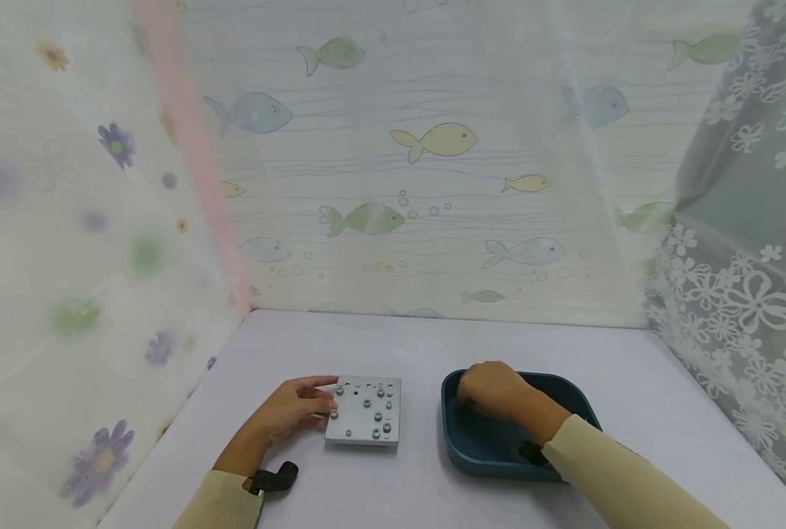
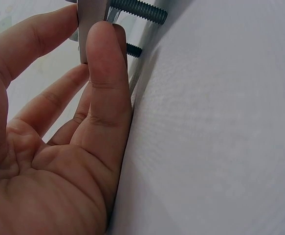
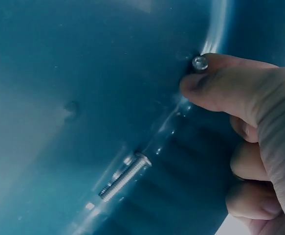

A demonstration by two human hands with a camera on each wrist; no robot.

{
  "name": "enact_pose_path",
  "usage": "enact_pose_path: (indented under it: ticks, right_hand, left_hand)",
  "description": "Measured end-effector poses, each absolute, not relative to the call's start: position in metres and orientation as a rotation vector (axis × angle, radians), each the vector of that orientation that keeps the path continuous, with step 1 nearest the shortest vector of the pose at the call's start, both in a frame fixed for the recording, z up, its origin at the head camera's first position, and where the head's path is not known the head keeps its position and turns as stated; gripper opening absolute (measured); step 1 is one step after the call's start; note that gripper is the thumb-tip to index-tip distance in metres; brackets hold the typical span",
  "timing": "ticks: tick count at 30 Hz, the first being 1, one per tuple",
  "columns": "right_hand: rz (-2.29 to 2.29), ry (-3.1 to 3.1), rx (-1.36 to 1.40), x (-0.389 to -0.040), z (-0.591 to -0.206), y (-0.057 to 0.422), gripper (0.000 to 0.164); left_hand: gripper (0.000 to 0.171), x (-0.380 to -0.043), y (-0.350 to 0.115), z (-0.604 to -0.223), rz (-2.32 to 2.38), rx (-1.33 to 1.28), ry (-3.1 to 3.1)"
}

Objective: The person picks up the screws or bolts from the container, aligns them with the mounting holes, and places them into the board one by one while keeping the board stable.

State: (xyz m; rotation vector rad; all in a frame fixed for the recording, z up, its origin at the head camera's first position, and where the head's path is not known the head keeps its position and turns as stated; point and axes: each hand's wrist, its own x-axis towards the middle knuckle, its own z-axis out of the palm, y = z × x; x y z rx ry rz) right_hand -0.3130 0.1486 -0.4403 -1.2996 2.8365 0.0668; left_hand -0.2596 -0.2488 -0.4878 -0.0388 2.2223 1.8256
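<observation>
A square silvery metal plate (image 1: pixel 361 422) set with several socket-head screws (image 1: pixel 366 402) lies left of the table's middle. My left hand (image 1: pixel 294 410) holds it by its left edge. In the left wrist view, fingers sit on both sides of the plate (image 2: pixel 89 34), and threaded screw shanks (image 2: pixel 140 11) stick out beneath it. Inside the dark blue tray (image 1: pixel 462 459), my right hand (image 1: pixel 497 389) pinches a small screw (image 3: pixel 200 62) between thumb and index finger. Its socket head shows at the fingertips, the shank hidden. Another screw (image 3: pixel 125 177) lies along the tray's inner edge.
White cloth covers the table (image 1: pixel 419 477). A fish-print curtain (image 1: pixel 433 220) hangs behind, with flowered cloth (image 1: pixel 102 330) at left and lacy sheer fabric (image 1: pixel 756 294) at right. Each wrist wears a black strap mount (image 1: pixel 274 479). The tray's raised walls surround the right hand.
</observation>
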Motion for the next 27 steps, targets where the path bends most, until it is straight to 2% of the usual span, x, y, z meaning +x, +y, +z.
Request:
enact_pose_path:
  ticks: [18,27]
  right_hand:
    - [0.055,2.747,-1.157,-0.308,-0.43,0.138,0.007]
    - [-0.089,2.758,-1.169,-0.305,-0.421,0.138,0.013]
  left_hand:
    - [0.071,-0.258,-0.25,-0.486,1.853,-0.012,2.206]
    - [0.072,-0.259,-0.25,-0.487,1.857,0.002,2.199]
